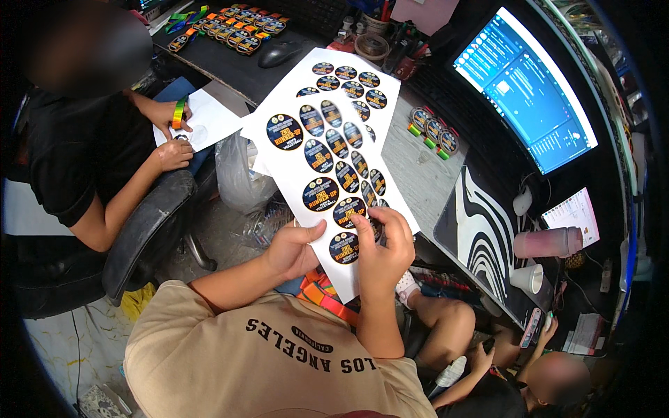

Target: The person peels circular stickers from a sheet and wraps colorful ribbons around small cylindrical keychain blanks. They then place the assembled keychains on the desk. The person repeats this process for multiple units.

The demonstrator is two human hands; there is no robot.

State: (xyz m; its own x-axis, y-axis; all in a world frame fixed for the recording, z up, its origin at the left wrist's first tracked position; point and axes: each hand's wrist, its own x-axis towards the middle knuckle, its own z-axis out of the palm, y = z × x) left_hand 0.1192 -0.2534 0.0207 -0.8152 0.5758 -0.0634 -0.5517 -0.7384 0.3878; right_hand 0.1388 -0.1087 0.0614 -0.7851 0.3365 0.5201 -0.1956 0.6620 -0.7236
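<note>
A white sheet of round black stickers with orange and white print (341,282) is held up in front of me, tilted and slightly curved. My left hand (293,247) grips its left edge, the thumb lying on top. At the lower right part of the sheet, my right hand (387,244) has its thumb and fingers closed at a round sticker (350,212); whether that sticker is lifted off, I cannot tell. Behind it, another white sticker sheet (387,78) rests on the desk, partly covered. Orange and green ribbons (322,296) show below the held sheet, near my lap.
Medals on ribbons (439,131) lie right of the sheets, with several more (237,28) at the far left. A monitor (529,90), pink tumbler (547,242) and white cup (527,279) stand right. One person's hands (171,150) work on paper at left; another person sits lower right.
</note>
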